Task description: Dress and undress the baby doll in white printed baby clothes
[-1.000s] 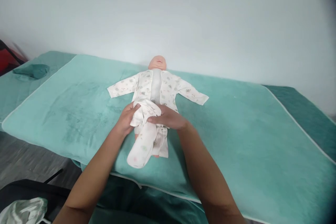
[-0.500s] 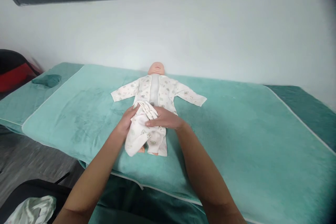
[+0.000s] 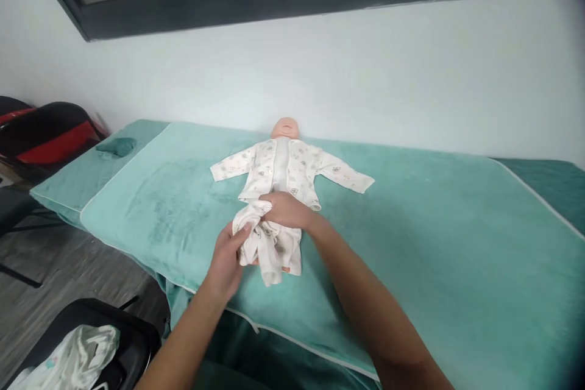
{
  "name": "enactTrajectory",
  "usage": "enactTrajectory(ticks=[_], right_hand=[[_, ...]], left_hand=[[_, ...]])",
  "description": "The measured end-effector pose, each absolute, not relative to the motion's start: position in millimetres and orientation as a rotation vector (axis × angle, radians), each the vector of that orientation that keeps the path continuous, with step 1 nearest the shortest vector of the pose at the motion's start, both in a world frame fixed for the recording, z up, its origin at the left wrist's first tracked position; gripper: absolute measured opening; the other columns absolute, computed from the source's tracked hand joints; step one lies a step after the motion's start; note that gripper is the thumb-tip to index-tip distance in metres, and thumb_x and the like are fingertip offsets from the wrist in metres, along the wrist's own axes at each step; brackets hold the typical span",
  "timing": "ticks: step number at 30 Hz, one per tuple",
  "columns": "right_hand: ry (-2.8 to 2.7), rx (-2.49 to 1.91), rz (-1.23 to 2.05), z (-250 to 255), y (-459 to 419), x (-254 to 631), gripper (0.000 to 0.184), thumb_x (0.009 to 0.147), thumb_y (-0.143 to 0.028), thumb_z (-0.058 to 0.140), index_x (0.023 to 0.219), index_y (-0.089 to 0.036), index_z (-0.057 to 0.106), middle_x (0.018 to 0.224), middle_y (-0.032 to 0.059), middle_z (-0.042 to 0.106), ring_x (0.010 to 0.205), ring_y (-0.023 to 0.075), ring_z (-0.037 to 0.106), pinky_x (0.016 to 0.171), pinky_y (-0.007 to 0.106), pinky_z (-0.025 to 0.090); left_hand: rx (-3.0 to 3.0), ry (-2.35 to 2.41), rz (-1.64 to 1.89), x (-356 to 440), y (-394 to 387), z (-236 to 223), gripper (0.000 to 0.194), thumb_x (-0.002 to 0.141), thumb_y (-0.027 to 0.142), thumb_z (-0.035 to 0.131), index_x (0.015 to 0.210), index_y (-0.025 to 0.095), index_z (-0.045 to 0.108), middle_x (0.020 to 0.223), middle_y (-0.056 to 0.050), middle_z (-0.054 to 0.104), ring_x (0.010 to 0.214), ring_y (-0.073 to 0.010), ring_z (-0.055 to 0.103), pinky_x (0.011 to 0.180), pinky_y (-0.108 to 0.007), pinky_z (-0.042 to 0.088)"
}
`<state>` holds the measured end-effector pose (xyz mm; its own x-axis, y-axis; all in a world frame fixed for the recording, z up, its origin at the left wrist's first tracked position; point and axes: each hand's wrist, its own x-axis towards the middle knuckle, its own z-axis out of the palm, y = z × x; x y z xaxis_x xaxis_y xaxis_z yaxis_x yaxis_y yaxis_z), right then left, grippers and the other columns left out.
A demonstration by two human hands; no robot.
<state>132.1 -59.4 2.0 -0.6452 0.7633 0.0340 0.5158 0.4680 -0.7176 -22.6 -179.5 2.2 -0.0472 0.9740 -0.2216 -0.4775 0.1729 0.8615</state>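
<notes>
A baby doll [image 3: 285,128] lies on its back, head toward the wall. It wears a white printed jacket [image 3: 304,170], open down the front with both sleeves spread. Over its legs are white printed baby pants [image 3: 292,248]; one leg of cloth lies flat on the right, while the rest is bunched up. My left hand [image 3: 231,256] grips the bunched cloth from the left, thumb on top. From the right, my right hand [image 3: 286,210] holds the waist end, its fingertips hidden in the folds. Bits of the doll's feet show below the cloth.
A green plush cover [image 3: 434,244] spreads over the bed against a white wall. At lower left, a black chair [image 3: 137,329] bears a crumpled white and green cloth [image 3: 82,353]. Black and red chairs [image 3: 59,140] stand beyond the bed's left end, below a dark window frame [image 3: 183,9].
The view has tilted up and shifted left. My left hand has moved down along the pants and regripped; the cloth hanging to the left is now gathered between my hands.
</notes>
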Motion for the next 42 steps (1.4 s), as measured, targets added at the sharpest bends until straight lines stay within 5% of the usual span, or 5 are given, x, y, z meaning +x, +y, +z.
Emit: enactTrajectory(ticks=[10,22,29,35,42], right_hand=[[-2.736,-1.328,0.547,6,-82,122,0.015,0.084,-0.021,0.059,0.093,-0.022,0.071,0.094,0.0069,0.077,0.083,0.0222,0.067,0.06,0.031,0.026],[-2.812,-1.321,0.451,1,-92,122,0.026,0.086,-0.015,0.054,0.101,-0.02,0.074,0.098,0.011,0.077,0.089,0.0249,0.069,0.063,0.032,0.026],[-2.619,-1.209,0.636,-6,-90,134,0.019,0.087,-0.016,0.055,0.095,-0.022,0.07,0.095,0.0043,0.077,0.085,0.0198,0.066,0.064,0.03,0.027],[-2.494,-1.029,0.945,-4,-83,144,0.017,0.09,-0.033,0.064,0.082,-0.019,0.067,0.089,0.002,0.074,0.082,0.0186,0.064,0.067,0.026,0.032],[-2.493,-0.944,1.107,3,-79,148,0.04,0.075,-0.05,0.081,0.104,-0.023,0.073,0.109,0.0023,0.076,0.097,0.0259,0.066,0.077,0.029,0.04]], left_hand=[[0.393,1.214,1.386,-10,-248,-34,0.046,0.076,0.045,0.081,0.115,0.022,0.073,0.113,-0.01,0.076,0.1,-0.028,0.071,0.081,-0.036,0.055],[0.787,1.515,1.161,-42,-234,-46,0.022,0.081,0.038,0.068,0.095,0.021,0.069,0.08,0.0,0.065,0.078,-0.019,0.056,0.072,-0.028,0.043],[0.633,1.17,1.148,-53,-214,-49,0.024,0.058,0.015,0.067,0.082,0.017,0.064,0.075,0.001,0.062,0.067,-0.014,0.053,0.063,-0.025,0.039],[0.837,1.186,1.215,-70,-169,-52,0.02,0.063,0.019,0.071,0.082,0.017,0.064,0.07,0.004,0.059,0.062,-0.0113,0.05,0.059,-0.022,0.038],[1.098,1.384,1.323,-74,-128,-42,0.022,0.072,0.03,0.072,0.088,0.018,0.066,0.077,0.003,0.063,0.068,-0.013,0.052,0.063,-0.024,0.041]])
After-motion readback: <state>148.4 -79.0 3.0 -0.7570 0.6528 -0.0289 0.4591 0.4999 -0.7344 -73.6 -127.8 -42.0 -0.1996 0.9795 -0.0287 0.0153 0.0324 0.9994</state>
